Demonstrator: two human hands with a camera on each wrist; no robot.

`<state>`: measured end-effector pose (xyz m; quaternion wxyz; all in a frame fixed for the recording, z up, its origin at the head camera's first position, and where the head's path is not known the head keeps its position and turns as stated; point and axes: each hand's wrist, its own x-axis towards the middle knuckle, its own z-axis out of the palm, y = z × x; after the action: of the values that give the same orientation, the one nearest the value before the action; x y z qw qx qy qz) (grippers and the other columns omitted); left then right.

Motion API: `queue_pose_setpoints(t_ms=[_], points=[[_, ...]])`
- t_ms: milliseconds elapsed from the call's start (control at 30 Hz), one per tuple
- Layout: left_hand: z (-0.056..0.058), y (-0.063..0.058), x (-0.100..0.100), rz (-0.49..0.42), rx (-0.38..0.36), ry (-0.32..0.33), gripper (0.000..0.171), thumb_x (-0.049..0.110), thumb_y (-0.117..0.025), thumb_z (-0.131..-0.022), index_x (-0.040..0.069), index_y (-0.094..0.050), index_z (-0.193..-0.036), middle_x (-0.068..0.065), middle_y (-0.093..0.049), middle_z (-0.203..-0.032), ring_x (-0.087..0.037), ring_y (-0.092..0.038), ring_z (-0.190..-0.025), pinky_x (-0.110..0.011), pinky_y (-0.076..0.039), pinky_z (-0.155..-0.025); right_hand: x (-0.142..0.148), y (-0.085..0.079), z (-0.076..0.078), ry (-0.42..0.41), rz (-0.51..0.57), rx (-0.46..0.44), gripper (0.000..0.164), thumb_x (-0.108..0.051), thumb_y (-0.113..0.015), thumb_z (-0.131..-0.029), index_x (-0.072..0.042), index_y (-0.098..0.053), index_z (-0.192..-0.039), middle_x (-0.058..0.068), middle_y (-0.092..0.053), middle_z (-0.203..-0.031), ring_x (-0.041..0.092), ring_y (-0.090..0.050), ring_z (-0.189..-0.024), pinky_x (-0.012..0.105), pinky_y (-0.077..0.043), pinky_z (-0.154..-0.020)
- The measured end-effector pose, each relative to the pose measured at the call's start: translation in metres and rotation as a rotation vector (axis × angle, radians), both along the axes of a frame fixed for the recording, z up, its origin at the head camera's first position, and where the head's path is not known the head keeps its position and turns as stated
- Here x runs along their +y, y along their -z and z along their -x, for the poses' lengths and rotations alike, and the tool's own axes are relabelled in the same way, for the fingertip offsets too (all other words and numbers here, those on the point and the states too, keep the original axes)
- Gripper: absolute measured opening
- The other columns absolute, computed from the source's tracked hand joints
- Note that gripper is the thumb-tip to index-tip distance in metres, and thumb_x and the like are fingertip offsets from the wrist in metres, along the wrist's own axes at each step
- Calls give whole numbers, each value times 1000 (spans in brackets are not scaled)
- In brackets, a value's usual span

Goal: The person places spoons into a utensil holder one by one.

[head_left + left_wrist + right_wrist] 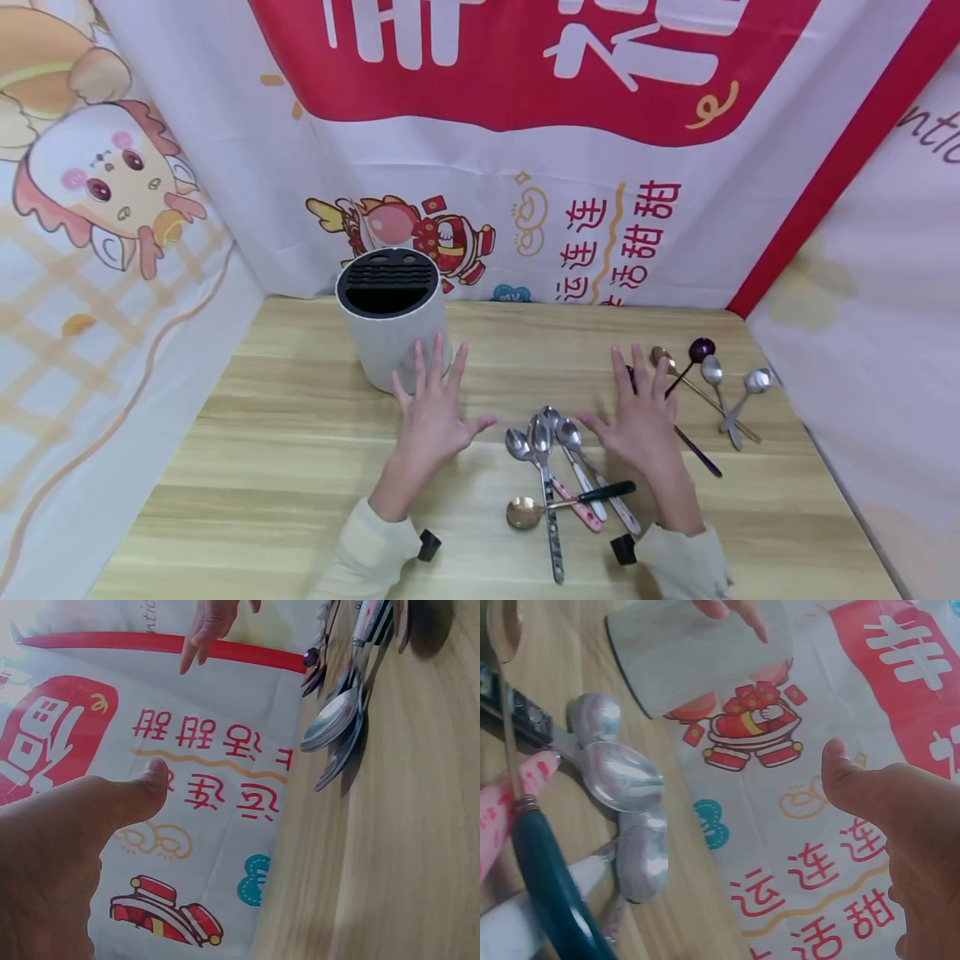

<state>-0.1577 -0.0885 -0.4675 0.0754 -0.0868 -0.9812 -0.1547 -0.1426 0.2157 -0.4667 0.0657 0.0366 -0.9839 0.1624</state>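
My left hand [433, 421] is spread with straight fingers and holds nothing; in the head view its fingertips overlap the white cylindrical utensil holder [393, 346], which has a black slotted top. Fingers apart, my right hand [641, 425] is also bare, overlapping a dark purple spoon handle [697, 452] in that view. Between the hands lies a pile of spoons: several silver ones [540, 437] with patterned handles, crossed by a gold spoon [523, 512] with a dark handle. The right wrist view shows these silver spoon bowls [622, 776] and the dark green handle [555, 881] up close.
At the right of the wooden table [247, 467] lie a purple ladle-like spoon [702, 349], a gold spoon [663, 358] and two crossed silver spoons [757, 381]. A printed cloth [465, 158] hangs along the back, with more cloth at both sides.
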Motion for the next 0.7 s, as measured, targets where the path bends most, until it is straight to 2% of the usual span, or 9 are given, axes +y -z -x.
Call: queue_pose_setpoints(t_ms=[100, 233, 400, 433, 500, 567, 633, 700], points=[[0, -8, -5, -70, 53, 25, 108, 64, -72, -79, 29, -11, -161, -6, 11, -169, -37, 11, -155, -76, -8, -115, 5, -5, 0, -1, 19, 18, 111, -58, -69, -85, -22, 2, -162, 10, 13, -168, 50, 17, -149, 84, -13, -104], [-2, -23, -20, -197, 166, 83, 91, 43, -73, -87, 18, -24, -159, -10, 1, -170, -34, 3, -156, -71, -14, -117, 15, -11, -1, -29, 65, 44, 111, -51, -72, -85, -19, 0, -162, 14, 10, -168, 49, 16, -149, 80, -13, -109], [1, -39, -49, -320, 314, 109, 78, 26, -72, -90, 9, -32, -154, -16, -17, -166, -34, -6, -156, -69, -20, -114, 35, -15, 0, -49, 132, 113, 104, -42, -74, -87, -12, -8, -161, 25, -4, -165, 55, 5, -149, 79, -19, -107], [4, -42, -56, -340, 334, 110, 77, 25, -72, -90, 7, -32, -153, -17, -19, -166, -34, -7, -156, -69, -20, -114, 40, -15, 2, -47, 150, 137, 101, -37, -75, -87, -9, -12, -161, 29, -10, -164, 57, -1, -148, 79, -22, -106], [9, -48, -68, -382, 350, 106, 74, 23, -69, -91, 5, -32, -153, -18, -20, -165, -34, -7, -156, -69, -20, -113, 50, -14, 7, -32, 184, 183, 90, -28, -76, -87, -2, -24, -157, 33, -25, -157, 58, -21, -143, 77, -31, -104], [14, -54, -80, -414, 361, 94, 72, 24, -66, -92, 3, -32, -152, -19, -22, -164, -35, -8, -155, -70, -19, -113, 61, -10, 16, -11, 213, 218, 72, -18, -74, -87, 5, -41, -147, 35, -45, -143, 56, -43, -130, 70, -40, -99], [19, -60, -92, -444, 359, 75, 71, 26, -64, -94, 1, -32, -152, -19, -23, -164, -35, -9, -155, -70, -18, -115, 73, -6, 24, 22, 238, 204, 53, -13, -70, -89, 9, -53, -135, 34, -60, -125, 51, -57, -113, 63, -48, -91], [25, -65, -102, -481, 350, 59, 69, 27, -61, -95, -2, -32, -151, -20, -23, -164, -36, -10, -155, -68, -16, -118, 86, 1, 32, 62, 245, 147, 40, -14, -65, -92, 10, -61, -124, 31, -67, -111, 47, -63, -101, 59, -51, -84]])
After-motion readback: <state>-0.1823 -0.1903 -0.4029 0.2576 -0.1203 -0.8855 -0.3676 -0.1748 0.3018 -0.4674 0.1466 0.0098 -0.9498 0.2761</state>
